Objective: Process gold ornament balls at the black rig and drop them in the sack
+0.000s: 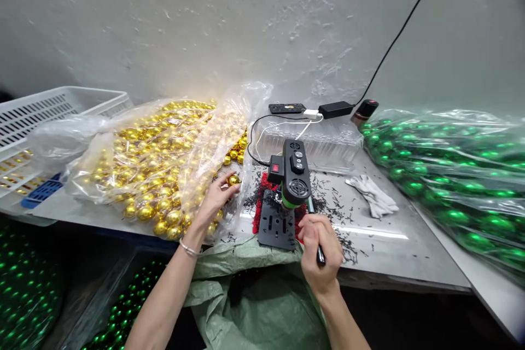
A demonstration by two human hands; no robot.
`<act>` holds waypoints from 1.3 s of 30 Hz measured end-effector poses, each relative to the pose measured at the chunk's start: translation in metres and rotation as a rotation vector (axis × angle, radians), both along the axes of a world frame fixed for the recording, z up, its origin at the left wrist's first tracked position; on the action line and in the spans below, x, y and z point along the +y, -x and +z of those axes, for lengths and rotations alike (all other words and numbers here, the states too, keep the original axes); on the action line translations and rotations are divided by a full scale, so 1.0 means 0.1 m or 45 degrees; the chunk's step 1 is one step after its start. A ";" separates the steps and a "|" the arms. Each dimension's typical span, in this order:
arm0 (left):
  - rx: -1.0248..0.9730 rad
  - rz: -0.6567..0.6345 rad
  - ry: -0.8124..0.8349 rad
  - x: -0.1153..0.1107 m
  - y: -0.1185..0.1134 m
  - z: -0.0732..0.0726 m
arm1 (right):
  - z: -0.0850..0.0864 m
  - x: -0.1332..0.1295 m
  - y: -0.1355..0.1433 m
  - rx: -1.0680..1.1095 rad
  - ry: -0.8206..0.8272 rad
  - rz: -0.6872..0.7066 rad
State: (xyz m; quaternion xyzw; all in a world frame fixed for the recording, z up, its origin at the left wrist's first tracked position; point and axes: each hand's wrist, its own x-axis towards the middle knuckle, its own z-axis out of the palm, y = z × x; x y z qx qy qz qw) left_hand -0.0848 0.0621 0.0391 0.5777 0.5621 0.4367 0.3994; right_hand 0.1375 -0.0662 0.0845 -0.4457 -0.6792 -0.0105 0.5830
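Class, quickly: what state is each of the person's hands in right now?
Left hand: closed lightly, holding a gold ball at the fingertips.
Right hand: closed, gripping the handle of the black machine.

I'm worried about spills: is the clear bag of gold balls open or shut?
Open. The clear bag gapes at its right end, where gold balls show uncovered near the left hand.

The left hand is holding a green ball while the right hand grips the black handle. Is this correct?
Not quite: the ball in the left hand is gold, not green, as the head view shows. The right hand does grip the black handle.
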 end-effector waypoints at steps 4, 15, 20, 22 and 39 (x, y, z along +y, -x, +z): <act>-0.769 -0.131 0.419 -0.34 -0.17 0.00 | 0.00 0.00 0.01 0.018 0.004 -0.007; -0.116 -0.157 0.125 -0.70 -0.90 -0.48 | 0.01 -0.02 0.00 -0.038 0.001 0.005; 0.252 -0.193 -0.275 -0.72 -0.96 -0.54 | 0.01 -0.02 0.00 -0.041 0.006 -0.013; 0.314 -0.212 -0.396 -0.72 -0.98 -0.59 | 0.02 -0.03 0.00 -0.038 0.007 -0.011; 0.442 -0.163 -0.621 -0.76 -1.03 -0.73 | -0.34 0.01 -0.09 -0.253 -0.114 -0.024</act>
